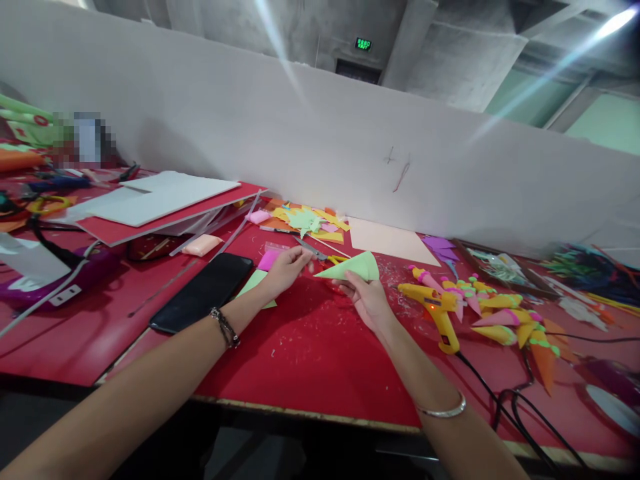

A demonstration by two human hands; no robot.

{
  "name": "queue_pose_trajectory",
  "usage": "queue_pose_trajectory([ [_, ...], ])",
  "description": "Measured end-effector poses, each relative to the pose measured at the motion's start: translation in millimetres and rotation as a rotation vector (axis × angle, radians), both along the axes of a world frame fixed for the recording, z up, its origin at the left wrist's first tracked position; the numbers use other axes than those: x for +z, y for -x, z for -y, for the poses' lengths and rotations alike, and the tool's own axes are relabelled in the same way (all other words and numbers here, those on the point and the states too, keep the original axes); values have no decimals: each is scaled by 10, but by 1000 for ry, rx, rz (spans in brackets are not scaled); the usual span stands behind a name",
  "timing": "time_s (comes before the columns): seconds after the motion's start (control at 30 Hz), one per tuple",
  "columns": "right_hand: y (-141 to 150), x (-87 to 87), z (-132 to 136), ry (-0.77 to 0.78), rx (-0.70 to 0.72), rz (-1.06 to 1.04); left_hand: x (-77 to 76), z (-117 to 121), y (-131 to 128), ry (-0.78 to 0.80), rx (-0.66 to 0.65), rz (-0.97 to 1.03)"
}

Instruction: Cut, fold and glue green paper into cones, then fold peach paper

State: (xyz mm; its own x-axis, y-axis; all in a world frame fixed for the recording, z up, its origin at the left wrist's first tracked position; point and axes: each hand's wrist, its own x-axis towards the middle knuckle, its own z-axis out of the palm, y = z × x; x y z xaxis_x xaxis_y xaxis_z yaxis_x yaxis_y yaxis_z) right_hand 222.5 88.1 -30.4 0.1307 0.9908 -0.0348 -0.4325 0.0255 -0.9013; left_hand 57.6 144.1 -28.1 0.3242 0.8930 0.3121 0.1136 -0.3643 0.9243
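- Green paper cone is in the right hand, above the red table; its narrow tip points to the left hand and its wide end is to the right.
- On the exit sign, high at the back, the word "EXIT" can be read, with small characters above it.
- The yellow glue gun carries a label, but its letters are too small for reading; a small orange light shines on its side.
- A brown tray at the right back contains many pale, thin pieces.
- A clear bag with pink material inside lies just behind the left hand.
- The right hand is clamped on the cone, with thumb on the near side and the other fingers partly hidden under it.
- The left hand is near the tip, its fingers bent and gathered; I cannot tell if the fingertips meet or hold something.
- Both forearms come from the lower corners and converge at the middle. Below the left forearm there are a black phone and a green paper sheet.
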Motion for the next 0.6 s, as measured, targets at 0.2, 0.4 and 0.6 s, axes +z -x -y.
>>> queue_pose_trajectory([
  [0.2,4,-9,-7,-16,5,-48,-33,-9,52,-7,81,-27],
  [0.4,13,-31,-14,-34,-52,-64,-49,82,-23,-116,-119,-137],
  [0.6,47,-56,1,-32,-33,-8,-62,221,-164,-170,-238,-185],
])
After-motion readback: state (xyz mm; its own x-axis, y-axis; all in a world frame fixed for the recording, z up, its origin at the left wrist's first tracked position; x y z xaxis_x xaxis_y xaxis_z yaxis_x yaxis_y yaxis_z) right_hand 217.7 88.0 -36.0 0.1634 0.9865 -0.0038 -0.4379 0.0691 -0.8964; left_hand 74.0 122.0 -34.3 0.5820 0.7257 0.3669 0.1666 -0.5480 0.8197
